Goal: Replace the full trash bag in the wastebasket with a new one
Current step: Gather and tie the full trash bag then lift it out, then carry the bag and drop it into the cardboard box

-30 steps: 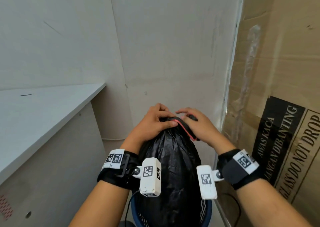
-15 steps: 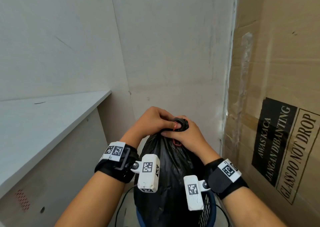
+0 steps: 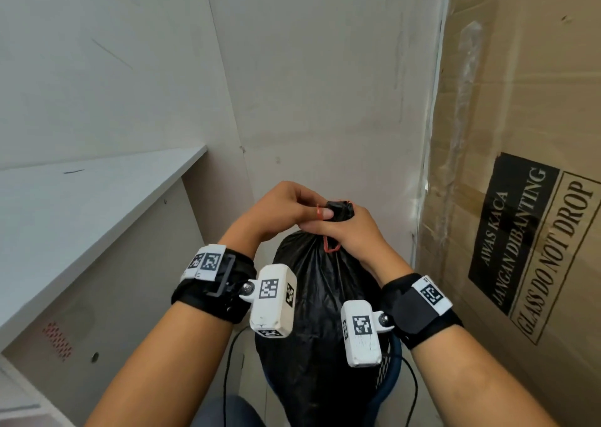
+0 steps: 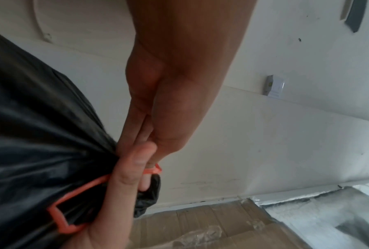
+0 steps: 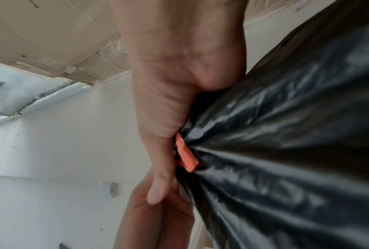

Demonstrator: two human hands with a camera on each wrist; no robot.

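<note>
A tall brown cardboard box (image 3: 520,133) printed "GLASS DO NOT DROP" fills the right of the head view, close beside the bag; a white laminate shelf (image 3: 81,205) juts in at left, and plain off-white wall panels meet in the corner behind. At lower centre, the glossy, crinkled black plastic trash bag (image 3: 312,312) stands in a blue mesh wastebasket (image 3: 387,374), its rim mostly hidden by the bag and wrist cameras. The right hand (image 3: 341,228) is curled tight round the bag's gathered neck. The left hand (image 3: 283,208) pinches a thin orange-red drawstring (image 3: 331,247) at the neck, a loop dangling below. Since a second ago the neck has bunched into a narrower tuft and both hands have closed in.
</note>
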